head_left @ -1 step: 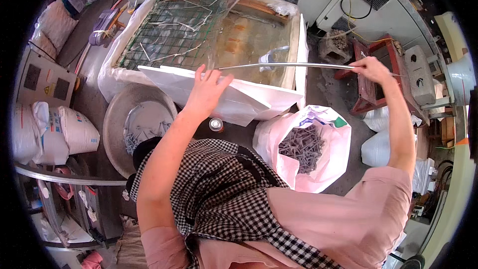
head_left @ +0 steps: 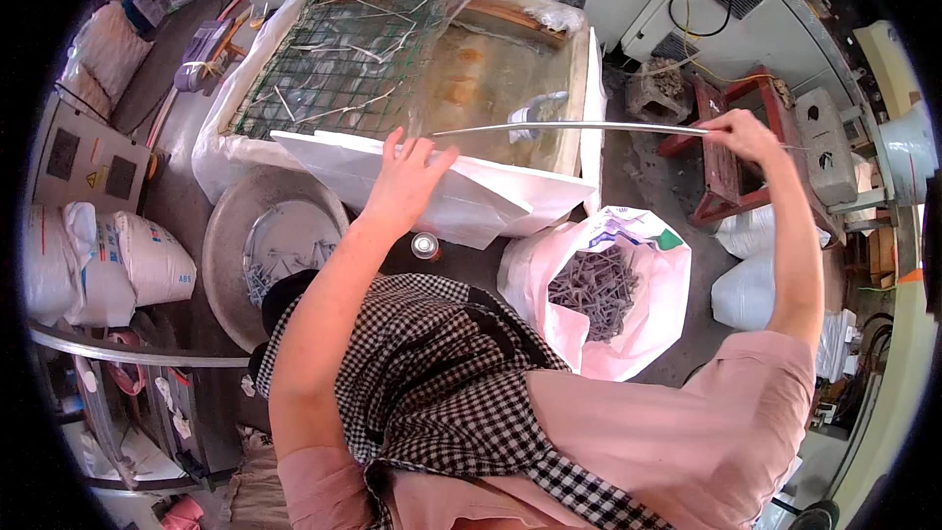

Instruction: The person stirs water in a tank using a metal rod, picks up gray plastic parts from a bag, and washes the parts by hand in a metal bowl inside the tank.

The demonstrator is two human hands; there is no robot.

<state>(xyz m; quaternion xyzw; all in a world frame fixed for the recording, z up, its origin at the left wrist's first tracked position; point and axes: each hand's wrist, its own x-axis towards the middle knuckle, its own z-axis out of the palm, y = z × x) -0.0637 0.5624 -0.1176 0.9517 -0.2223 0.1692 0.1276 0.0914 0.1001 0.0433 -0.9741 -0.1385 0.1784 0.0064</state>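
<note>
The right hand (head_left: 738, 132) was raised out to the side, arm bent at the elbow, its grip pinched shut on one end of a long thin metal rod (head_left: 569, 127). The rod ran level across the near edge of a plastic-lined tub (head_left: 579, 88) toward the left hand (head_left: 407, 177). That hand reached forward with the arm nearly straight, fingers spread wide and open, fingertips just at the rod's far end; whether they touched it could not be told. A green wire mesh (head_left: 343, 49) covered the tub's left half. Below the rod stood a pink bag (head_left: 648, 304) of dark metal pieces, and a small can (head_left: 425, 245) sat near the left wrist.
</note>
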